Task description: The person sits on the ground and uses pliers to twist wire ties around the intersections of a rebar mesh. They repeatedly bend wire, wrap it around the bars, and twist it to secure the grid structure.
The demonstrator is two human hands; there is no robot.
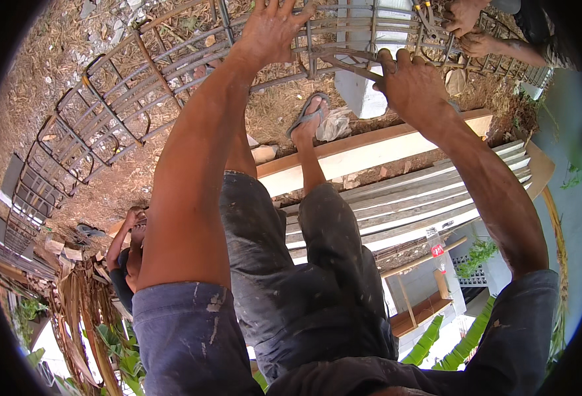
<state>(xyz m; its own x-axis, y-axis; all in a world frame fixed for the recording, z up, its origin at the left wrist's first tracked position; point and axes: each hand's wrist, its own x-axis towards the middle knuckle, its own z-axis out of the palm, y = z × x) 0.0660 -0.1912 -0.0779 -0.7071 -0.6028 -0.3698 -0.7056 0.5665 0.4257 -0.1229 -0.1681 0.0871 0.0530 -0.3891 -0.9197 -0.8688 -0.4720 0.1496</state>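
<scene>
A long cage of steel reinforcing bars curves across the upper part of the view, its bars crossed by square stirrups. My left hand rests on the cage at the top, fingers stretched and spread, holding nothing I can see. To its right, my right hand is closed around the handles of rusty brown pincers. The head of the pincers points left to the bars beside a stirrup. My fingers partly cover the handle ends.
A co-worker's hands work at the cage at upper right, beside yellow-handled pliers. A pale block stands under the bars. Near my sandalled foot lie a plank and stacked boards. Another person crouches at left.
</scene>
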